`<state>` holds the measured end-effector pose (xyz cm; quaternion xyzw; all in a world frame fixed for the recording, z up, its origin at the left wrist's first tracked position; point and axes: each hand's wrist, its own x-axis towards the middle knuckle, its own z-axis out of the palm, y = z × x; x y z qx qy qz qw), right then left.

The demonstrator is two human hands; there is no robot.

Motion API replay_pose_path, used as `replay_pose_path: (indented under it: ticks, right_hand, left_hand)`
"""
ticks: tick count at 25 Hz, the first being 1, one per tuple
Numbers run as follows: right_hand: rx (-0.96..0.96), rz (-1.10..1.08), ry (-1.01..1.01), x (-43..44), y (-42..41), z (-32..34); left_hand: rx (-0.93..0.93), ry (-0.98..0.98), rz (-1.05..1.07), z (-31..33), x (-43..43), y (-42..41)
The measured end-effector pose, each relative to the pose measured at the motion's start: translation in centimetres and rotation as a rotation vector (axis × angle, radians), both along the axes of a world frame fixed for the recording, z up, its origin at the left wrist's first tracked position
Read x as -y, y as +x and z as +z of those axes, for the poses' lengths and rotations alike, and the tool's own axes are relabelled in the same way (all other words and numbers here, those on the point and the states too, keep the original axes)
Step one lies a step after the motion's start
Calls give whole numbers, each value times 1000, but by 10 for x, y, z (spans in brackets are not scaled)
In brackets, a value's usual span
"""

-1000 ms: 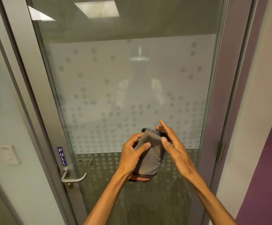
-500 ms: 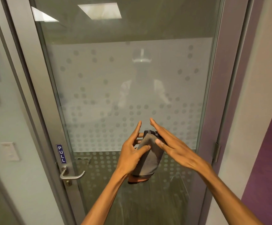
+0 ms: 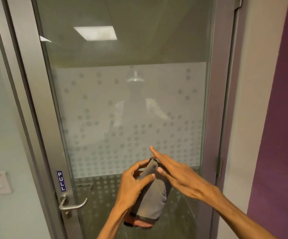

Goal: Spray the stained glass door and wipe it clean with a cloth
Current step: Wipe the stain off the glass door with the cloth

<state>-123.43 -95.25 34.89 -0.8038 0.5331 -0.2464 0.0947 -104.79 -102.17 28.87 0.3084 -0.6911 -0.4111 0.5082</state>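
Frosted glass fills most of our view: the glass door (image 3: 131, 104) stands shut before us in its grey metal frame (image 3: 41, 118). A pale band dotted with round spots runs across its middle, and clearer glass lies above and below. A ceiling light (image 3: 95, 32) shows in the upper pane. On the frame at our left we see a blue PULL sticker (image 3: 61, 181) and, just beneath it, a silver lever handle (image 3: 74, 206). A white switch plate (image 3: 1, 182) sits on the pale wall further left. To our right a hinge (image 3: 219, 167) sits at the door's edge, and beyond that a purple wall (image 3: 281, 118).

We hold the cloth (image 3: 153, 192) up in front of the lower part of the glass, not plainly touching it. It is grey and folded, hanging long, with an orange edge showing at its bottom. Our left hand (image 3: 133, 187) grips it, with the thumb laid across the front and the fingers curled round behind. Our right hand (image 3: 179, 176) is spread, fingers straight and pointing up and left, resting against the cloth's upper right side without closing on it.
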Motion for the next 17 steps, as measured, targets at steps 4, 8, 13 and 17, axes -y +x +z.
replay_pose_path:
  ticks: [4,8,13,17]
  right_hand:
    - [17,-90,-48,-27,34,-7]
    - [-11,-78,-36,-59,62,-6]
    - [53,-59,36,-95,87,6]
    - [-3,-87,-12,-121,112,5]
  left_hand:
    - [-11,-39,-66,-5,-22,29]
    - [-45,-35,-114,-3,-50,58]
    - [-106,33,-176,4,-85,83]
    - [-128,24,-172,2,-107,98]
